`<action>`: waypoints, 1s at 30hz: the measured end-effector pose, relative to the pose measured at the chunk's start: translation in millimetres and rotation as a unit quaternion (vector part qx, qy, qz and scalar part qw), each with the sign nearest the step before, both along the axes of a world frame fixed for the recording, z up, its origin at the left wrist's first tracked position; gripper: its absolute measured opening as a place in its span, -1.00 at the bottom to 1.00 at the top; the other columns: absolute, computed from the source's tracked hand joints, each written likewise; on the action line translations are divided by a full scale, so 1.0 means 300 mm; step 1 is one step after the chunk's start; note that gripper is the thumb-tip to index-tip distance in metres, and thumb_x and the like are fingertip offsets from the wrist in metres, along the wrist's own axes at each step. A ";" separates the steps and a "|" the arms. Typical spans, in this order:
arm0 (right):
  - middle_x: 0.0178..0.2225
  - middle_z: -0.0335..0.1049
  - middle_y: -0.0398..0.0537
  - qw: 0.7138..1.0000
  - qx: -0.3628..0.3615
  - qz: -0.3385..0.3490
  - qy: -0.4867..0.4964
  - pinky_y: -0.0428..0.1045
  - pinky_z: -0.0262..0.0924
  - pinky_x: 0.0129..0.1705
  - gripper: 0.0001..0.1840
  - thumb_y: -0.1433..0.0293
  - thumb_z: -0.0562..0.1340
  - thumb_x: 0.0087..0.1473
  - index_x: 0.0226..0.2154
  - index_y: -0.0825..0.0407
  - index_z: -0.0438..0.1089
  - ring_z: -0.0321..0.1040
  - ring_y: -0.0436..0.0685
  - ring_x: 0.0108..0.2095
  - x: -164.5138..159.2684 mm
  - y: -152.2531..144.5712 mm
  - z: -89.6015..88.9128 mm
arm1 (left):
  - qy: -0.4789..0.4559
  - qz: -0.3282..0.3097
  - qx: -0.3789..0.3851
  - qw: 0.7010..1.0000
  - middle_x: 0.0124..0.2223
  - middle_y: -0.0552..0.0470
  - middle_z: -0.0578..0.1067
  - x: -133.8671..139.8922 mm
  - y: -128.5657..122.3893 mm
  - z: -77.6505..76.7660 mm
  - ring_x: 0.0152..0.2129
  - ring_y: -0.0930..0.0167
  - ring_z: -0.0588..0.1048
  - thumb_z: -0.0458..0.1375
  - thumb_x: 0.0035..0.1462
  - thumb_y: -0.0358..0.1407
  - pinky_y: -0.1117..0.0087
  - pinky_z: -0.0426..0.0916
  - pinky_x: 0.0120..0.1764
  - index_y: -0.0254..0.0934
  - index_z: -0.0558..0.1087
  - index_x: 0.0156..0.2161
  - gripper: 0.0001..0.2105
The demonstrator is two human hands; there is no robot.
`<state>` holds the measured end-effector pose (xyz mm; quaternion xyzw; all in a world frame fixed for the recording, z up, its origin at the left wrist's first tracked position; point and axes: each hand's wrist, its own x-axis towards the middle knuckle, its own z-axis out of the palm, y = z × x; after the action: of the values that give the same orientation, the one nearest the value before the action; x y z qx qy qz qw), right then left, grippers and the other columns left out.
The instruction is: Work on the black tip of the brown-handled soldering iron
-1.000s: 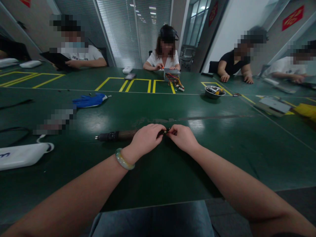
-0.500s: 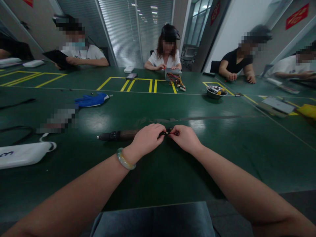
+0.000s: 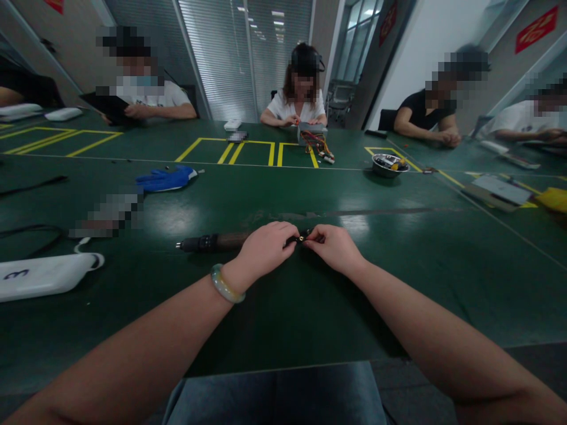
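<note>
A long dark electric screwdriver (image 3: pixel 212 242) lies across the green table (image 3: pixel 283 313), its metal tip to the left. My left hand (image 3: pixel 269 243), with a bangle on the wrist, is closed over the tool's right end and hides much of it. Just right of those fingers, a small brass-coloured piece (image 3: pixel 302 238) shows at the tool's end. My right hand (image 3: pixel 332 245) has thumb and fingers pinched together beside that piece. What the pinch holds is small and dark, and I cannot make it out.
A blue glove (image 3: pixel 166 179) and a white power bank-like case (image 3: pixel 42 277) lie on the left. Farther right stands a metal bowl (image 3: pixel 390 166) of small parts. Across the table, a person handles a grey box (image 3: pixel 312 133) with coloured wires; other people sit alongside.
Both hands stay at the right end of the screwdriver, with almost no shift. The view has moved slightly. Across the table, the person in black has brought their hands together.
</note>
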<state>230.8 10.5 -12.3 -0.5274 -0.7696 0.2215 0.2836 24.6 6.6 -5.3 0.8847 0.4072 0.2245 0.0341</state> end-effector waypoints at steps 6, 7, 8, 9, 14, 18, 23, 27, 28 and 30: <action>-0.46 0.43 -0.22 1.000 0.015 -0.008 0.002 -0.12 0.08 -0.42 -0.93 0.37 0.33 0.04 -0.45 0.00 0.46 0.32 -0.03 -0.45 -0.007 0.002 -0.012 | 0.000 -0.004 0.006 1.000 -0.06 -0.02 0.50 0.005 0.000 0.001 -0.07 0.29 0.44 0.10 0.18 -0.35 0.18 0.35 0.02 -0.23 0.43 -0.07 -0.79; -0.46 0.43 -0.22 1.000 0.019 -0.010 -0.001 -0.12 0.07 -0.42 -0.93 0.37 0.33 0.04 -0.45 0.00 0.46 0.32 -0.03 -0.45 -0.008 0.002 -0.013 | 0.001 -0.004 0.007 1.000 -0.05 -0.02 0.50 0.006 0.000 0.000 -0.07 0.29 0.44 0.09 0.19 -0.35 0.18 0.34 0.02 -0.23 0.43 -0.07 -0.79; -0.46 0.42 -0.22 1.000 0.024 -0.013 -0.006 -0.11 0.07 -0.42 -0.92 0.38 0.33 0.04 -0.45 0.00 0.45 0.32 -0.03 -0.45 -0.009 0.002 -0.012 | 0.002 -0.004 0.007 1.000 -0.04 -0.03 0.49 0.006 -0.001 0.000 -0.06 0.28 0.44 0.09 0.19 -0.35 0.17 0.34 0.03 -0.23 0.43 -0.06 -0.79; -0.46 0.42 -0.22 0.999 0.030 -0.014 -0.012 -0.11 0.06 -0.42 -0.92 0.38 0.32 0.04 -0.46 0.00 0.45 0.32 -0.02 -0.45 -0.010 0.002 -0.012 | 0.003 -0.003 0.007 1.000 -0.03 -0.03 0.49 0.006 -0.001 -0.001 -0.06 0.28 0.43 0.09 0.19 -0.35 0.17 0.34 0.03 -0.23 0.43 -0.06 -0.78; -0.44 0.42 -0.21 0.996 0.072 -0.002 -0.046 -0.11 0.06 -0.38 -0.93 0.44 0.32 0.04 -0.45 0.00 0.45 0.30 -0.02 -0.42 -0.014 0.010 -0.007 | 0.006 -0.001 0.009 1.000 -0.01 -0.04 0.48 0.004 0.002 -0.006 -0.04 0.28 0.42 0.10 0.19 -0.34 0.15 0.32 0.05 -0.23 0.43 -0.03 -0.76; -0.42 0.42 -0.19 0.992 0.102 0.011 -0.067 -0.11 0.06 -0.35 -0.92 0.48 0.32 0.02 -0.45 0.02 0.44 0.30 -0.01 -0.38 -0.016 0.017 -0.003 | 0.009 -0.008 0.007 1.000 -0.05 -0.04 0.48 0.005 0.002 -0.004 -0.08 0.28 0.42 0.09 0.19 -0.35 0.16 0.33 0.02 -0.25 0.42 -0.04 -0.77; -0.40 0.41 -0.17 0.989 0.121 0.019 -0.087 -0.10 0.09 -0.31 -0.93 0.48 0.32 0.03 -0.45 0.02 0.43 0.31 0.01 -0.36 -0.015 0.016 -0.001 | 0.016 -0.013 0.002 1.000 -0.11 -0.02 0.48 0.011 0.001 0.004 -0.14 0.30 0.43 0.07 0.20 -0.37 0.20 0.34 -0.03 -0.22 0.41 -0.08 -0.81; -0.39 0.40 -0.17 0.989 0.120 0.025 -0.087 -0.09 0.10 -0.29 -0.92 0.48 0.32 0.04 -0.45 0.02 0.42 0.31 0.01 -0.35 -0.013 0.016 -0.001 | 0.018 -0.015 0.000 1.000 -0.11 -0.01 0.47 0.010 0.002 0.009 -0.15 0.31 0.42 0.04 0.21 -0.37 0.21 0.34 -0.05 -0.21 0.40 -0.08 -0.81; -0.39 0.40 -0.17 0.989 0.118 0.025 -0.088 -0.09 0.10 -0.30 -0.92 0.47 0.32 0.04 -0.45 0.02 0.42 0.31 0.01 -0.35 -0.012 0.017 -0.001 | 0.020 -0.015 -0.001 1.000 -0.12 -0.01 0.47 0.010 0.002 0.011 -0.15 0.31 0.42 0.04 0.21 -0.37 0.22 0.34 -0.05 -0.21 0.40 -0.09 -0.82; -0.39 0.41 -0.16 0.989 0.113 0.024 -0.091 -0.09 0.10 -0.30 -0.92 0.47 0.32 0.04 -0.45 0.02 0.42 0.31 0.01 -0.35 -0.012 0.019 -0.002 | 0.024 -0.018 -0.004 1.000 -0.14 0.01 0.47 0.009 0.003 0.012 -0.16 0.32 0.42 0.05 0.21 -0.37 0.23 0.34 -0.05 -0.20 0.40 -0.11 -0.83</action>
<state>227.1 16.2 -13.1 -0.4913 -0.8246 0.0911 0.2651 27.2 7.4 -1.6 0.8967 0.3930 0.2012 0.0317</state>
